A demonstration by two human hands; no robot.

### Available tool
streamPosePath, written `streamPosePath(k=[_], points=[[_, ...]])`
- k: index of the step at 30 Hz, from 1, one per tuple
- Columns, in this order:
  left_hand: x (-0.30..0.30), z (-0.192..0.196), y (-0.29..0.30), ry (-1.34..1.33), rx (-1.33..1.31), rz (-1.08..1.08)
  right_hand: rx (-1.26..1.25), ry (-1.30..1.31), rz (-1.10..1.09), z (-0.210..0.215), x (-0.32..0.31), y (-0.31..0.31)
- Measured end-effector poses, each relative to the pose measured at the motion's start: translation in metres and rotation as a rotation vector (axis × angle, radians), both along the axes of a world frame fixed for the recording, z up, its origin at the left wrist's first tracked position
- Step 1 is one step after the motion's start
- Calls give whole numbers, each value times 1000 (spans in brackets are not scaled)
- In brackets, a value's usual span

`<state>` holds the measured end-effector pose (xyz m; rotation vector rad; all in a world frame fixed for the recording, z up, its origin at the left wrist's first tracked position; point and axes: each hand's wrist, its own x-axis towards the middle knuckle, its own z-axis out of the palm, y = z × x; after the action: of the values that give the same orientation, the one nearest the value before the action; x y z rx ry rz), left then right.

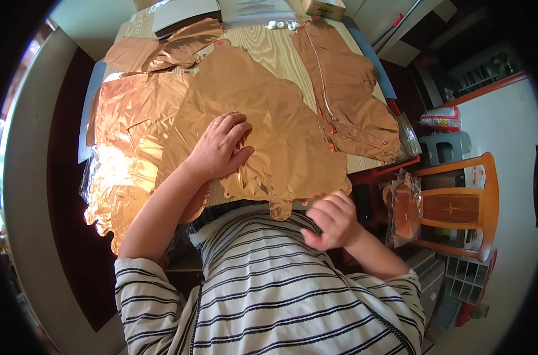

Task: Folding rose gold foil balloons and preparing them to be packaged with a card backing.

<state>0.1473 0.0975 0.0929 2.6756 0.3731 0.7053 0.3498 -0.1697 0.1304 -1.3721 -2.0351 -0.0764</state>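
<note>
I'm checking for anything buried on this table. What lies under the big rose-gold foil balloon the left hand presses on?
Around the foil balloon under the left hand, wooden table shows. Anything beneath its middle is hidden.

Foil balloons [263, 112] copper-rose, shiny; table [275, 50] pale wood grain; shirt [269, 302] white, dark stripes; chair [464, 201] orange-brown.

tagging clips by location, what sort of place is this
Probably a room in a home: a wooden table spread with rose-gold foil balloons, a wooden chair beside it, and storage bins on the floor.
</note>
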Motion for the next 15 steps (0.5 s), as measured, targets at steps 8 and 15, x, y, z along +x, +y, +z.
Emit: streamPosePath(k=[8,15], points=[[0,2,-2,20,-16,18,-670,1917,-640,-47,-12,-27],[-1,7,-2,96,-49,29,-477,1412,-666,-30,-30,9]])
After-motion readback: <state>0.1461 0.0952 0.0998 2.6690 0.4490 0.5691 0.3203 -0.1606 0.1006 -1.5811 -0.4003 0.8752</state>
